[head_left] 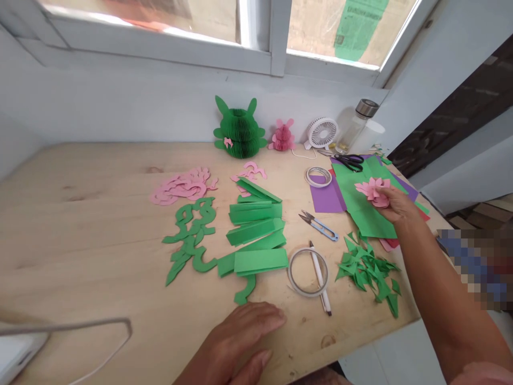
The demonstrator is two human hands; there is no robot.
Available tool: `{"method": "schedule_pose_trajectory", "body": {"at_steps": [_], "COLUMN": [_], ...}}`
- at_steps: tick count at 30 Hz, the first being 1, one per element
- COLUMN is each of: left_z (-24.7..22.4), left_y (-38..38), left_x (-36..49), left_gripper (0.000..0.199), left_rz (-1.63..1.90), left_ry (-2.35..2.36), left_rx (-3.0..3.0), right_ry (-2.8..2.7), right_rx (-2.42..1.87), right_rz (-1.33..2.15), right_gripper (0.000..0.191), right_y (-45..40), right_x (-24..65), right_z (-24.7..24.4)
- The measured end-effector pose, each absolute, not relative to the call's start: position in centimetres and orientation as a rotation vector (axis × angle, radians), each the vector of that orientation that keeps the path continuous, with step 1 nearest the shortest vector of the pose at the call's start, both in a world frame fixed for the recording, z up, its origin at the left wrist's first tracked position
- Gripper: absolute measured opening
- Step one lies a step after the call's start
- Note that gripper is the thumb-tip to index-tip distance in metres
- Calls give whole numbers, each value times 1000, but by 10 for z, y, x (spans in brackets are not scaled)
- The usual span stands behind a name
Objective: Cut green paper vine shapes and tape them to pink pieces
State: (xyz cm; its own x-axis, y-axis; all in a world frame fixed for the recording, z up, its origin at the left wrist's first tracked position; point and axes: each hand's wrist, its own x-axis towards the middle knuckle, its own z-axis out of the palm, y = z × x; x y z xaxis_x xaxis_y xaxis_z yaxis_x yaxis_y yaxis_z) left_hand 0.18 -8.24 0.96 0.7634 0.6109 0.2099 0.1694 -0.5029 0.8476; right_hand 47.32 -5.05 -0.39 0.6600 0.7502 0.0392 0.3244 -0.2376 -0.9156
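The right hand (395, 206) is pinching a bunch of pink scraps (375, 191) between thumb and fingers, over the green sheets (363, 214) at far right. The left hand (244, 339), fingers loosely together, thumb apart, hovers or rests near the folded green strips (260, 262); can't tell which.
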Motion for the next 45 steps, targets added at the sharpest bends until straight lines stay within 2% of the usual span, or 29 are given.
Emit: {"method": "schedule_pose_trajectory", "body": {"at_steps": [8, 15, 20, 27, 35, 40, 43, 45], "left_z": [-20, -39, -49, -27, -2, 2, 1, 2], "left_y": [-70, -69, -67, -69, -74, -78, -81, -83], "left_x": [-8, -18, -20, -19, -15, -20, -21, -21], "left_gripper": [41, 38, 36, 34, 29, 27, 26, 26], "left_rz": [632, 713, 744, 712, 659, 650, 644, 641], "left_ry": [479, 544, 531, 605, 607, 641, 650, 648], "left_rx": [2048, 2000, 2006, 1929, 1835, 1833, 1829, 1831], "right_ry": [-1062, -1376, -1753, -1909, -2139, -1943, -1673, -1546], "right_rx": [-1603, -1678, -1755, -1941, -1998, -1958, -1668, -1396], "right_rz": [750, 481, 327, 53, 26, 63, 391, 672], "right_gripper": [24, 40, 60, 47, 33, 39, 34, 41], "right_y": [24, 98, 106, 77, 68, 48, 12, -18], "right_x": [401, 341, 306, 317, 305, 302, 278, 259], "right_z": [4, -12, -31, -21, -24, 16, 63, 90]}}
